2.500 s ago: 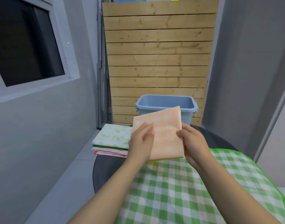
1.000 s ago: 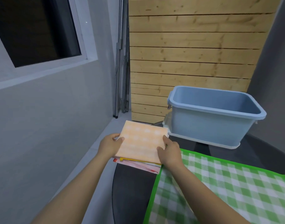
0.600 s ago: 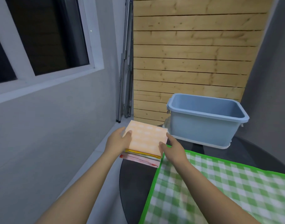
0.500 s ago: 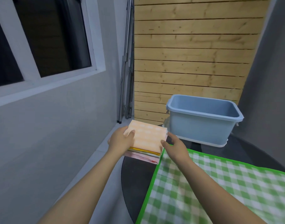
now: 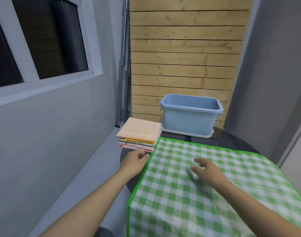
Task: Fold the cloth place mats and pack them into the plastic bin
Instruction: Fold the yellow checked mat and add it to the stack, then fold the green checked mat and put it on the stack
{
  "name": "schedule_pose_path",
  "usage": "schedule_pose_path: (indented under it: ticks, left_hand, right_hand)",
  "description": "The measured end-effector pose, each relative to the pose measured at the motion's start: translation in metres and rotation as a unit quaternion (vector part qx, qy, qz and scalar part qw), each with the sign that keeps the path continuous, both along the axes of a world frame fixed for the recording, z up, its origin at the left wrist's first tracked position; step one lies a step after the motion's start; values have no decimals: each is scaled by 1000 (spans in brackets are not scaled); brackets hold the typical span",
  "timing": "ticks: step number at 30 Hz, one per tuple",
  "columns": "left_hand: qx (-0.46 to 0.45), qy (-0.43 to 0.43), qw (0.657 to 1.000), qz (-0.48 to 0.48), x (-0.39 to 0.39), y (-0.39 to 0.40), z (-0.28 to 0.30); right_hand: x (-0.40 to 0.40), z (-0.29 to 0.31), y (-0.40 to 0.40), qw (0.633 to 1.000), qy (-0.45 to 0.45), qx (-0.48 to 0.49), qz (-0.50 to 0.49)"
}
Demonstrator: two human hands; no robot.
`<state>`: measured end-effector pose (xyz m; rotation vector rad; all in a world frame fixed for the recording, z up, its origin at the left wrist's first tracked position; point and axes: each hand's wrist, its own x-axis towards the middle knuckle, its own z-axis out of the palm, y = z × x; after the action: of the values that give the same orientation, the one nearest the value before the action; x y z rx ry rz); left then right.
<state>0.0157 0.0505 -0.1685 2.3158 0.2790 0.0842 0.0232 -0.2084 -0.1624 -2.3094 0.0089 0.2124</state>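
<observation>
My left hand (image 5: 135, 162) sits at the left edge of the green checked mat (image 5: 206, 189), fingers loosely curled with the tips right at the green border; I can't tell whether they have actually nipped the hem, and I judge they hold nothing firmly. My right hand (image 5: 208, 171) hovers over the middle of the same mat, fingers spread and relaxed, gripping nothing, with its blurred shadow on the cloth beneath. The green mat lies flat and unfolded across the dark round table (image 5: 127, 178), its near end hanging toward me. Just past its far left corner stands the stack of folded mats (image 5: 137, 137), the orange checked mat (image 5: 139, 130) on top, with yellow, pale and red-edged layers showing beneath, squared up fairly neatly. Beyond that, touching or nearly touching the stack's right side, is the blue plastic bin (image 5: 190, 117), resting on what looks like its pale lid. From here I see only its inner walls, so I can't say what lies inside. By my reckoning the folding is mostly done, with this green mat left to fold, and packing the stack into the bin looks yet to come. I can read no brand, label or writing anywhere.
</observation>
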Motion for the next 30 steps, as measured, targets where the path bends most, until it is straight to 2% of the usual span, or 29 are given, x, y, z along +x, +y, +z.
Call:
schedule_pose_path:
  ticks: [5,7,11,19,24,30]
  left_hand:
    - [11,-3,1000,7,-16,-1,-22]
    - [8,2,1000,8,-22,0,-29]
    - [12,40,999,3,-35,2,-37]
    - [14,4,1000,12,-35,-16,-29]
    - [-85,31,995,40,-13,-24,-22]
    - [-133,29,991,7,6,-45,-10]
  right_hand:
    - [-27,-19,-55,992,-21,-119,32]
    - [-34,-22,-75,979,-43,-189,58]
    - [-44,-22,-109,948,-20,-301,105]
    - [-50,-20,-131,942,40,-327,72]
    - [-50,-20,-130,944,33,-323,63]
    - [-47,-22,-131,946,39,-315,60]
